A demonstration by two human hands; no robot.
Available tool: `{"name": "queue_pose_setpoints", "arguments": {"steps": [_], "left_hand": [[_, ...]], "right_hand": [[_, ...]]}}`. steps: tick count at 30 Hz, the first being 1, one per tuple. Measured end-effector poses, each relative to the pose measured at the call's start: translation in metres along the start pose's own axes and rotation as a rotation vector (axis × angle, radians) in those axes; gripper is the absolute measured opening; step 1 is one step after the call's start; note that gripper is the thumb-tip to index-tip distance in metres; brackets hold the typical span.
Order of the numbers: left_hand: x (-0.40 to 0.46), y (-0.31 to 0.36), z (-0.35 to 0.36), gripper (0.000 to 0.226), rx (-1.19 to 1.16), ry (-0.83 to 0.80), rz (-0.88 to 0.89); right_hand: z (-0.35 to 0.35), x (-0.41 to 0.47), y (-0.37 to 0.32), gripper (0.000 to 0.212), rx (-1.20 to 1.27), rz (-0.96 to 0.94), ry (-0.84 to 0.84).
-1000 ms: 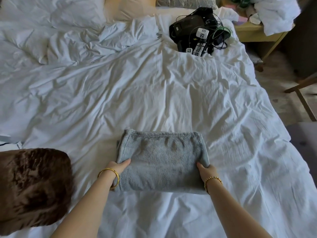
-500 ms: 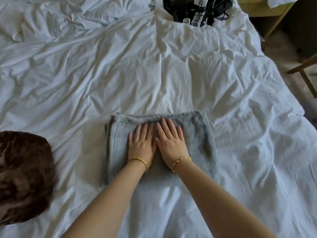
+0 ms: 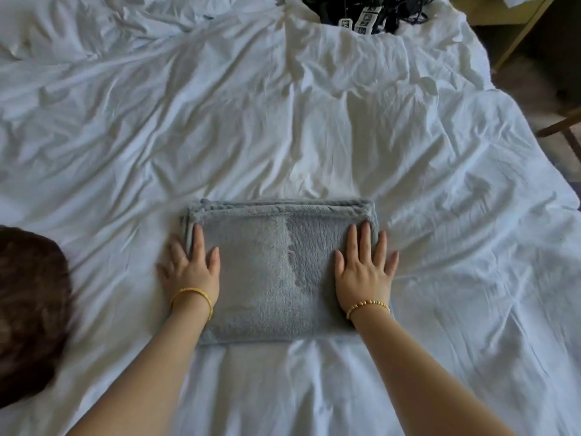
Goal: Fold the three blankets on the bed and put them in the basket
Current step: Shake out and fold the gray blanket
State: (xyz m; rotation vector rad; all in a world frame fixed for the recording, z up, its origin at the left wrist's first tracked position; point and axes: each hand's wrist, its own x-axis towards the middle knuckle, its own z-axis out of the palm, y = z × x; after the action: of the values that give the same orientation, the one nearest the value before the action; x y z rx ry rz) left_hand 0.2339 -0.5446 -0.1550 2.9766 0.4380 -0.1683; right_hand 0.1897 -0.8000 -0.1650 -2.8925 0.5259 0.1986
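A grey fleece blanket point(image 3: 276, 272) lies folded into a thick rectangle on the white bed point(image 3: 283, 121), near its front edge. My left hand point(image 3: 188, 265) rests flat on the blanket's left edge, fingers spread, partly on the sheet. My right hand point(image 3: 364, 265) lies flat on its right edge, fingers spread. Neither hand grips anything. A brown furry blanket point(image 3: 31, 313) lies bunched at the left edge of the view. No basket is in view.
A pile of black gear with cables and tags point(image 3: 364, 11) sits on the bed at the far top. A wooden bedside table point(image 3: 503, 14) and a chair leg point(image 3: 562, 124) stand to the right, beyond the bed's edge.
My hands first held the grey blanket's two sides, then pressed together on its middle, and have now slid apart to its left and right edges, smoothing the pile.
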Motion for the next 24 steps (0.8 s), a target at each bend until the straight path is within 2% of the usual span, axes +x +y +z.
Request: {"name": "queue_pose_setpoints", "arguments": {"steps": [3, 7, 10, 12, 14, 17, 19, 24], "left_hand": [[-0.013, -0.014, -0.007, 0.059, -0.014, -0.05, -0.019], [-0.024, -0.023, -0.023, 0.057, -0.423, -0.135, -0.304], [-0.019, -0.029, -0.045, 0.07, -0.738, -0.382, -0.431], [-0.018, -0.029, -0.066, 0.063, -0.838, -0.438, -0.424], [-0.02, -0.028, -0.09, 0.057, -0.825, -0.432, -0.405], [-0.02, -0.034, -0.133, 0.063, -0.737, -0.435, -0.393], [-0.016, -0.048, -0.167, 0.063, -0.731, -0.382, -0.363], [-0.007, -0.114, -0.249, 0.045, -0.59, 0.067, -0.257]], "right_hand": [[-0.005, -0.009, 0.005, 0.061, 0.109, -0.001, 0.007], [-0.021, -0.022, 0.013, 0.061, 0.431, 0.194, 0.066], [-0.041, -0.015, 0.018, 0.052, 0.765, 0.429, -0.134], [-0.059, -0.013, 0.019, 0.048, 0.962, 0.493, -0.255], [-0.072, -0.016, 0.018, 0.049, 1.008, 0.538, -0.33], [-0.093, -0.024, 0.011, 0.061, 0.987, 0.594, -0.447], [-0.113, -0.03, -0.008, 0.065, 0.987, 0.57, -0.499], [-0.161, -0.054, -0.102, 0.05, 0.964, 0.292, -0.403]]}}
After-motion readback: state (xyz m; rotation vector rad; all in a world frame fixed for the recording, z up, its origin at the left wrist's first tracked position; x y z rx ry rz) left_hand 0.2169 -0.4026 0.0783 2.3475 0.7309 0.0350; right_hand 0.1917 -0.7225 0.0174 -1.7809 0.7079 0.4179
